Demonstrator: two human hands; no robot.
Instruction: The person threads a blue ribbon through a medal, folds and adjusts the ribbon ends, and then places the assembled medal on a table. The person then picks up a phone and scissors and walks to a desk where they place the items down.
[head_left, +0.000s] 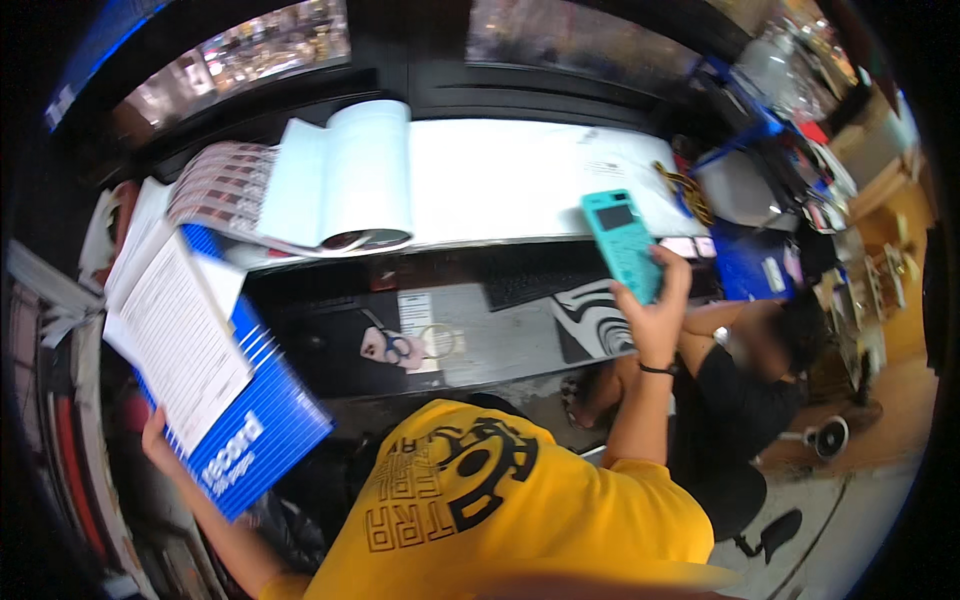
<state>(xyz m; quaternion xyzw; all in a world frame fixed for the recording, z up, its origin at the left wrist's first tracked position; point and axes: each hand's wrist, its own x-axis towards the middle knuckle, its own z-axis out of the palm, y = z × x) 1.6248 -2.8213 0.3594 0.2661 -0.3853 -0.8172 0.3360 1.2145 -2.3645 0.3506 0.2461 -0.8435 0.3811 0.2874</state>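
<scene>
At the left, my left hand (158,445) grips the lower left edge of a blue record book (270,400), held tilted. Loose lined paper sheets (185,335) lie over the book's upper part. On the right, my right hand (655,310) is closed around the lower end of a teal calculator (620,240), raised over the front of the white counter (490,180). Its small dark display is toward the far end. A large open pad with curled pages (365,175) rests on the counter, beyond the blue book.
On the lower desk lie blue-handled scissors (398,349), a pink phone-like item (378,345), a tape roll (438,341), a dark keyboard (525,287) and a black-and-white patterned mat (597,320). A person in black (750,380) sits close at my right. Cluttered blue trays (740,270) stand beyond.
</scene>
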